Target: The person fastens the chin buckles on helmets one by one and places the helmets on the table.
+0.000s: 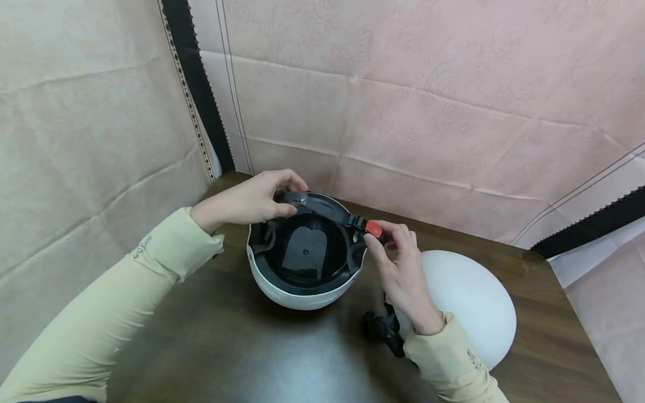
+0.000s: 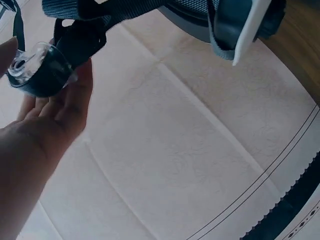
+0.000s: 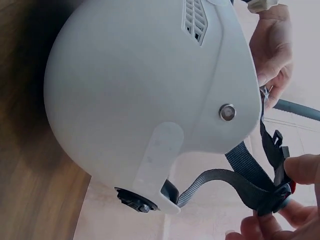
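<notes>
A white helmet lies upside down on the table, its black padded inside facing up. Across its opening runs a black chin strap. My left hand pinches the strap at the left, by a dark band with a clear plastic piece in the left wrist view. At the right side, my right hand holds the black buckle with a red button between thumb and fingers. In the right wrist view this buckle hangs on dark webbing beside the white shell.
A second white dome-shaped shell rests on the table at the right, behind my right forearm. Black straps and a buckle lie beside it. The brown wooden table meets patterned cloth walls at the back and left.
</notes>
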`<state>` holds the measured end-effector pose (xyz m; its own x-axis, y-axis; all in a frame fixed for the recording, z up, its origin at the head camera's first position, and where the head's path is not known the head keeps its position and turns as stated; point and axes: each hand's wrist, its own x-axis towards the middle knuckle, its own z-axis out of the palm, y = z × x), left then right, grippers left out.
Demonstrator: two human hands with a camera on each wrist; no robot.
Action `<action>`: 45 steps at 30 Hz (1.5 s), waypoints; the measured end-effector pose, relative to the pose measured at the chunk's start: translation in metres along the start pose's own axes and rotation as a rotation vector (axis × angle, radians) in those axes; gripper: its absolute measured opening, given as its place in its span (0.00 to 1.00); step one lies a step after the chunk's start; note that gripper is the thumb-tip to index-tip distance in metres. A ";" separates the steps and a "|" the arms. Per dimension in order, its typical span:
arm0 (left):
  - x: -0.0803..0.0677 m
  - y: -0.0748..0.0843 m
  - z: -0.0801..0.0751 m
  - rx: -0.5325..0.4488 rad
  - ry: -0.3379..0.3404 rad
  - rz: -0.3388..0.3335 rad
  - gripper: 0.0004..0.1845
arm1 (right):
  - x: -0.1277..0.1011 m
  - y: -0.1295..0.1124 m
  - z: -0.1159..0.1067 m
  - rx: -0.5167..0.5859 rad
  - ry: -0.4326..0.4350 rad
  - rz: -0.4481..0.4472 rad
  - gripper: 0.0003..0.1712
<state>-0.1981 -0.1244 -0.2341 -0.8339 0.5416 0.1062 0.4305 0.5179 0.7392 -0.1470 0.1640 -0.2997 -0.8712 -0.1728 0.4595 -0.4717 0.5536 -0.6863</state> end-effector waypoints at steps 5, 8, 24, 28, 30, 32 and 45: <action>0.003 -0.006 0.006 0.014 -0.037 -0.016 0.19 | 0.002 -0.004 0.003 -0.013 -0.053 0.000 0.20; 0.004 -0.008 0.012 0.046 -0.059 0.000 0.20 | 0.004 -0.006 0.006 -0.031 -0.102 0.015 0.20; -0.029 -0.039 0.014 0.035 0.073 -0.064 0.23 | 0.000 0.004 0.013 -0.071 -0.262 0.148 0.30; -0.043 -0.053 0.014 0.024 0.181 -0.187 0.24 | -0.004 0.012 0.013 0.004 -0.215 0.246 0.36; -0.047 -0.059 0.015 0.017 0.206 -0.256 0.26 | -0.007 0.018 0.016 0.043 -0.193 0.314 0.38; -0.051 -0.066 0.017 -0.007 0.217 -0.326 0.29 | -0.011 0.023 0.020 0.086 -0.178 0.382 0.40; -0.061 -0.099 0.048 -0.416 0.152 -0.393 0.33 | -0.031 0.038 0.045 0.558 -0.107 0.631 0.30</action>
<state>-0.1737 -0.1773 -0.3457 -0.9569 0.2448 -0.1564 -0.0661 0.3409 0.9378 -0.1439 0.1538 -0.3650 -0.9885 -0.0580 -0.1396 0.1338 0.0938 -0.9866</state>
